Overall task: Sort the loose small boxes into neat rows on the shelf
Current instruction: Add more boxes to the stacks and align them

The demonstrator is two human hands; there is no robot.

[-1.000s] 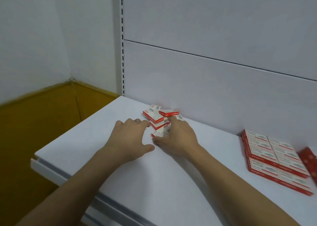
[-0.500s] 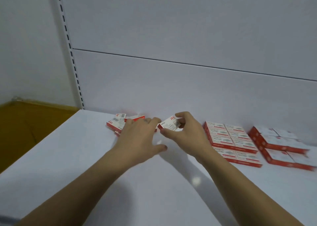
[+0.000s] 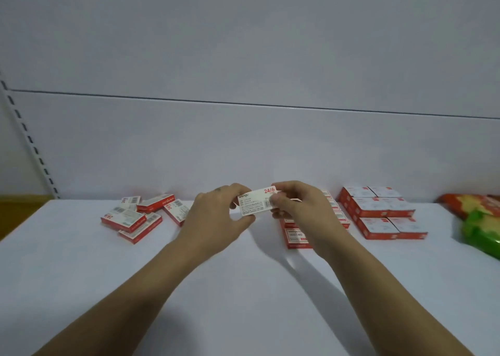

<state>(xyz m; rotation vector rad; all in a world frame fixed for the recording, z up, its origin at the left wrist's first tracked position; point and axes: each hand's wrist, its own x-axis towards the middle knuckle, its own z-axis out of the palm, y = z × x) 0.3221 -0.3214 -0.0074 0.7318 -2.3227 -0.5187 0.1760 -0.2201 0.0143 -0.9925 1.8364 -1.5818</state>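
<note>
— So, what are those hands doing?
— Both pinch one small box (image 3: 255,202), white face up with "24/6" printed in red. The left hand (image 3: 216,217) grips its left end and the right hand (image 3: 297,207) its right end, just above the shelf (image 3: 243,288).
— And the other boxes?
— A loose pile (image 3: 135,217) lies to the left by the back panel (image 3: 243,144), with boxes tilted over one another. A neat block (image 3: 296,238) sits partly hidden behind the right hand, and a second block (image 3: 378,212) stands in tidy rows further right.
— Anything else?
— Red and green packets (image 3: 479,220) at the far right edge.
</note>
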